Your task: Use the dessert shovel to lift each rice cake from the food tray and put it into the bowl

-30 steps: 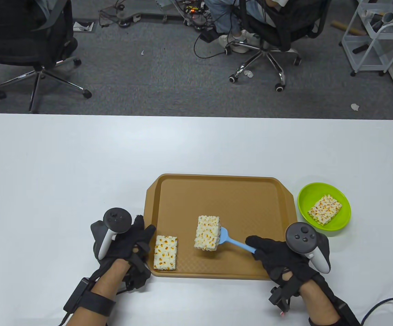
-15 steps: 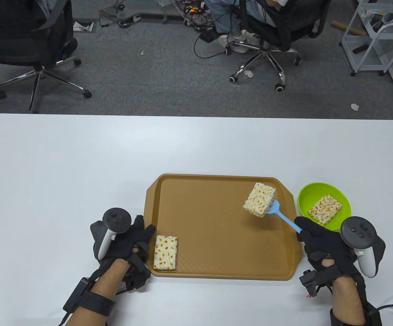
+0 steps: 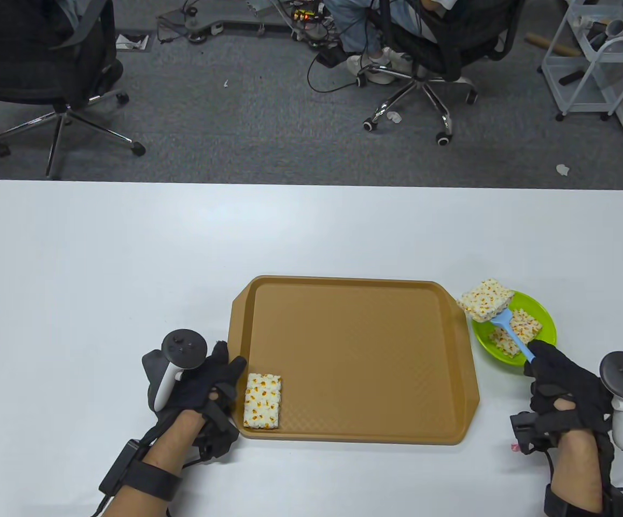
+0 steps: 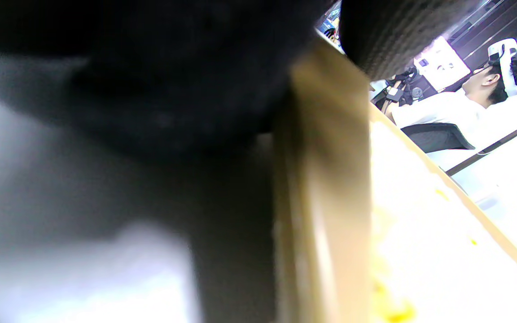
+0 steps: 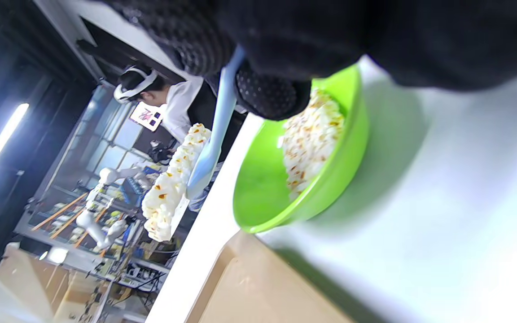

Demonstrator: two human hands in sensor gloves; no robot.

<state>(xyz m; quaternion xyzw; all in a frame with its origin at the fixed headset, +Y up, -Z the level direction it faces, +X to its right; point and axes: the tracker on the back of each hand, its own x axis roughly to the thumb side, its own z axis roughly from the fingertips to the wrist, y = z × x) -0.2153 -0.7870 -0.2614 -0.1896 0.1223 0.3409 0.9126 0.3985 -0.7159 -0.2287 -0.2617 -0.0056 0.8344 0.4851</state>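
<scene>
My right hand [image 3: 551,371] grips the handle of the blue dessert shovel [image 3: 513,335] [image 5: 216,130]. A rice cake [image 3: 484,299] [image 5: 171,181] rides on its blade, held above the far left rim of the green bowl [image 3: 547,344] [image 5: 343,166]. Another rice cake [image 3: 526,325] [image 5: 310,139] lies inside the bowl. One more rice cake [image 3: 262,400] sits in the near left corner of the brown food tray [image 3: 354,355] [image 4: 326,188]. My left hand [image 3: 217,385] rests on the table against that tray's left edge, fingers touching the rim.
The white table [image 3: 101,269] stretches wide behind and left of the tray. Beyond its far edge stand office chairs [image 3: 429,48] and a white cart [image 3: 596,59] on grey carpet. A person with a headset [image 5: 151,92] shows in the wrist views.
My right hand has carried the shovel and its rice cake from the tray's middle rightward, past the tray's right rim, to above the bowl. The left hand stayed put.
</scene>
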